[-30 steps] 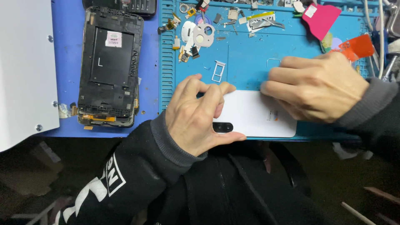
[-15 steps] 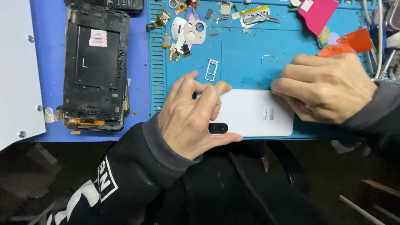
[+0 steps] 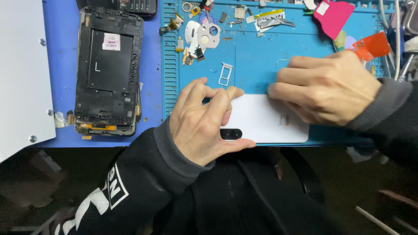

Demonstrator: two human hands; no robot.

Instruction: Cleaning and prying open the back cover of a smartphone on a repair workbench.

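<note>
A white phone point(image 3: 261, 122) lies back side up at the near edge of a blue work mat point(image 3: 252, 65), its black camera window point(image 3: 231, 133) facing me. My left hand point(image 3: 204, 122) grips the phone's left end, thumb under the near edge and fingertips arched on the far edge. My right hand point(image 3: 326, 87) covers the right end, fingers pressed along the far edge. I cannot see whether the right hand holds a tool.
A small metal card tray point(image 3: 225, 74) lies just beyond the phone. Loose small parts and a white ring piece point(image 3: 208, 35) sit at the mat's far side. A stripped black phone frame point(image 3: 109, 69) lies left. Pink point(image 3: 333, 17) and red point(image 3: 370, 45) picks lie far right.
The view has shifted slightly, with the mat and phone sitting a little further right in the frame. Both hands keep their grip on the white phone; the left fingers have curled more.
</note>
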